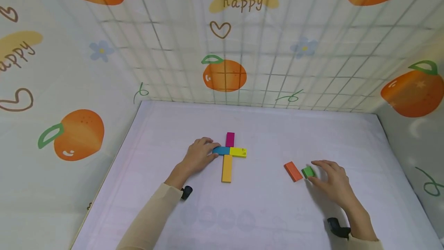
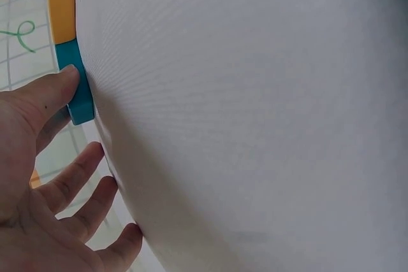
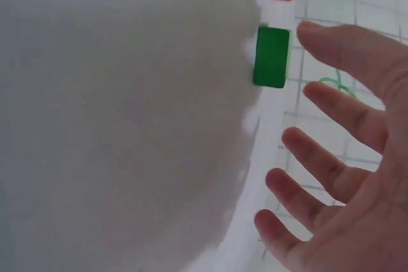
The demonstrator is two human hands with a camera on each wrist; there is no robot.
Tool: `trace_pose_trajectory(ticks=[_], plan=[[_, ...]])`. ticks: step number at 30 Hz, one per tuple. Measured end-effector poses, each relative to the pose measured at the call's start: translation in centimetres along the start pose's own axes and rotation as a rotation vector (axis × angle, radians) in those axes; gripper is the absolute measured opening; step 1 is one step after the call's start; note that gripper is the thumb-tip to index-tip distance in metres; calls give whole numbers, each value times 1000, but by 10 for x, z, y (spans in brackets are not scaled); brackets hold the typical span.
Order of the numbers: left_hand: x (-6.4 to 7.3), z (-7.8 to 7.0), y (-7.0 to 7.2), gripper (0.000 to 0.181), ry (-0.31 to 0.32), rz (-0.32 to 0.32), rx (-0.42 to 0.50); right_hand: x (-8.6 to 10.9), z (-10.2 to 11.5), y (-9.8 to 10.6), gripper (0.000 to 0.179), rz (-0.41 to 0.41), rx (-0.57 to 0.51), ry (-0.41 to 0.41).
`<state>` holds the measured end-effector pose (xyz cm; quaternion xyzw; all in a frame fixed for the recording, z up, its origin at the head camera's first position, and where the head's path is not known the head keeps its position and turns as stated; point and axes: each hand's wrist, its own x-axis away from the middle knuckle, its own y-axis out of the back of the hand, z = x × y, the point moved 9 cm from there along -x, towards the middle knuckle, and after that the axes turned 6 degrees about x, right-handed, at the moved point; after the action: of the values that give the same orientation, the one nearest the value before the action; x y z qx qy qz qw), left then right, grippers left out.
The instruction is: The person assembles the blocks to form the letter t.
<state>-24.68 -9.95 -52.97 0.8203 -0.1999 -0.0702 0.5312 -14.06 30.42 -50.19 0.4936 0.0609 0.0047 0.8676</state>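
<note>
My left hand pinches the left end of a blue block between thumb and index finger. Its other fingers are spread against the table in the left wrist view. Against the blue block's right end lies a yellow block with small marks. A magenta block extends from its far side, and a longer amber block from its near side. My right hand hovers beside a small green block, thumb and fingers apart. The right wrist view shows a gap between thumb and green block.
An orange-red block lies slantwise just left of the green one. Everything sits on a white tabletop. A curtain printed with oranges hangs behind it, with a wire grid showing through. Black wrist cameras sit on both wrists.
</note>
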Motion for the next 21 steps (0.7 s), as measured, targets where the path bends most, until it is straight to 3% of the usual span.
trace_pose_trajectory(ticks=[8,21], plan=[[0,1,0,42,-6,-5,-4,-5,-12,-11,52,94,13,-11],[1,-2,2,43,6,-4,-6,-8,-13,-11,39,87,90,41]])
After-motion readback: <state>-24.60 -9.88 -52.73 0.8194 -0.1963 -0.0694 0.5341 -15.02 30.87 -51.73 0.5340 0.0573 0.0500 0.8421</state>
